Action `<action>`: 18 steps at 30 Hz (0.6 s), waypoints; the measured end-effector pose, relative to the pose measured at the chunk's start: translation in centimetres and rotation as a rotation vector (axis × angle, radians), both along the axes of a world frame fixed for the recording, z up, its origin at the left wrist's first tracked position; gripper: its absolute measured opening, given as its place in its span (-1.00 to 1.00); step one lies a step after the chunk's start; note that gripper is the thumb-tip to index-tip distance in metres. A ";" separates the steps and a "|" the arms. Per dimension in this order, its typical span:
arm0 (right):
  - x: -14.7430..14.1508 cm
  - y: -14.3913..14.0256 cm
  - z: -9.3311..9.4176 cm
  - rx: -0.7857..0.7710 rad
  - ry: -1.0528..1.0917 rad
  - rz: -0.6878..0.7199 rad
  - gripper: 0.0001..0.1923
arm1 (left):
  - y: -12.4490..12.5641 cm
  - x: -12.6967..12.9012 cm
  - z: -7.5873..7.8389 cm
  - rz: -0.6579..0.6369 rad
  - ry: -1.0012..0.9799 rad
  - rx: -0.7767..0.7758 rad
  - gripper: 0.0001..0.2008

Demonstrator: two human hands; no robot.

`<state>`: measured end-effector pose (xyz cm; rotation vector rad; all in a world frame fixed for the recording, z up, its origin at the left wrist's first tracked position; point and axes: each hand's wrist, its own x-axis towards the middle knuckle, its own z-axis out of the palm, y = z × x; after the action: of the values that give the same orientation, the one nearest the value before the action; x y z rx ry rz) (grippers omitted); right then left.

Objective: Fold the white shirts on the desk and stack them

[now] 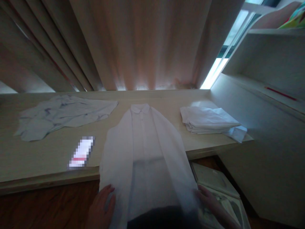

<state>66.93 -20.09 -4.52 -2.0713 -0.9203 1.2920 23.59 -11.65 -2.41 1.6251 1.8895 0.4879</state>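
Note:
A white collared shirt (145,149) lies face up on the pale wooden desk (43,159), collar toward the curtain, both sides folded inward. Its lower part hangs over the desk's front edge. My left hand (101,206) grips the shirt's lower left edge below the desk edge. My right hand (212,205) holds the lower right edge, fingers on the cloth.
A crumpled light-blue shirt (62,116) lies at the desk's back left. A stack of folded white garments (209,121) sits at the right. A blurred flat object (82,152) lies near the front edge. White shelves (269,63) rise at right; papers (219,187) lie below the desk.

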 end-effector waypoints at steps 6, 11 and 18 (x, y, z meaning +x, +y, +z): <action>1.8 0.8 -1.3 0.167 -0.309 -0.123 -0.39 | -1.0 -1.2 -4.8 -0.140 0.264 0.104 -0.52; -2.1 3.9 -2.1 0.465 -0.723 0.162 -0.49 | -0.8 0.4 -5.3 -0.240 0.299 0.123 -0.51; -5.9 4.6 -6.0 0.557 -0.981 0.535 -0.45 | -1.6 -0.8 -6.3 -0.224 0.373 0.094 -0.51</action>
<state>61.05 -15.53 -10.47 -1.9879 -2.0644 0.0372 22.84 -13.21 -8.70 2.0769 1.9290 0.1891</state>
